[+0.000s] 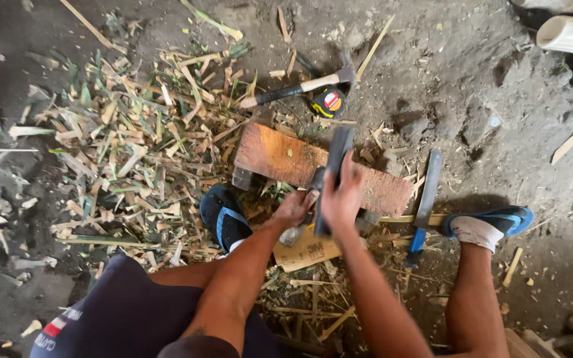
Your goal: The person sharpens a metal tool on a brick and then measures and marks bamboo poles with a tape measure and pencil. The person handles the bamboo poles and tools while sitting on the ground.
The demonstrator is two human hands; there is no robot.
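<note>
We look down at a dirt floor [472, 79] and our 2 hands meeting over a worn wooden block [280, 158] that lies in front of our feet. Our right hand [341, 199] is wrapped tight around a long dark blade [337, 159], a chopping knife by the look of it, which stands nearly upright with its top end above the block's middle. Our left hand [294, 207] is curled around a short dark piece [314, 182] just beside the blade, touching or almost touching it; whether this is a handle or a separate bit of wood we cannot tell.

We judge the blade to be heavy, stiff and sharp along 1 edge, so it is best held low on the grip, as the right hand does, with fingers kept off the edge. The short piece looks light and rigid, and small enough to slip.

A hammer [300, 87] lies beyond the far edge of the block, with a round tape measure [329, 101] just beside it. A second dark blade with a blue handle [426, 199] lies off the block's right end, near our right foot in a blue sandal [492, 222]. Our left foot, also in a blue sandal [223, 215], sits by the block's near left corner. Green and pale bamboo chips [134, 146] cover the floor to the left.
</note>
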